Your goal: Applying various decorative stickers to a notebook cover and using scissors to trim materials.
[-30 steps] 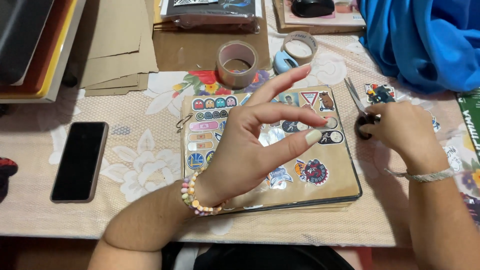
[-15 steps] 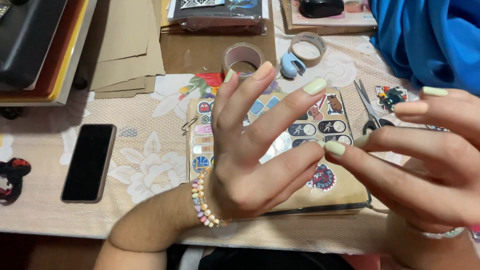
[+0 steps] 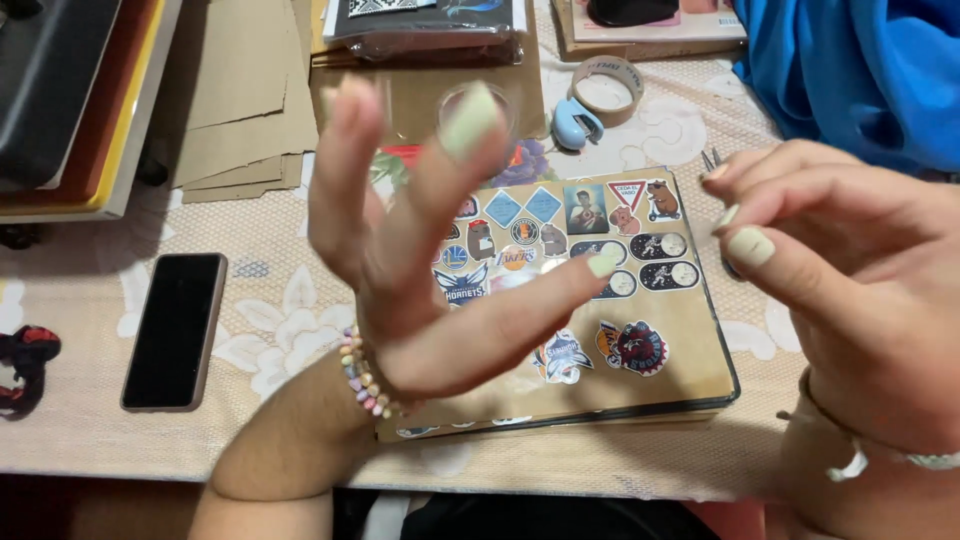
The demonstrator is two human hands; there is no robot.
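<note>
We have both hands lifted above the sticker-covered notebook (image 3: 560,310), which lies flat on the worktop (image 3: 250,300) beneath them. Our left hand (image 3: 420,260) is spread wide with fingers splayed, grasping nothing we can make out. Our right hand (image 3: 850,280) hovers just right of the notebook with thumb and forefinger drawn close; whether a small sticker is pinched there we cannot tell, since motion blur hides the tips. We judge the step in hand to be decorating the notebook's cover, and any further placing would call for a steady lowering onto a bare patch of brown cover.

The cover carries round, diamond and triangular stickers in blue, red and white. Left of the notebook lies a dark phone (image 3: 175,330). Beyond it sit a tape roll (image 3: 605,85) with a blue dispenser (image 3: 578,125), brown paper sheets (image 3: 240,100) and a dark plastic-wrapped package (image 3: 430,25). Blue cloth (image 3: 860,70) lies beyond it to the right
</note>
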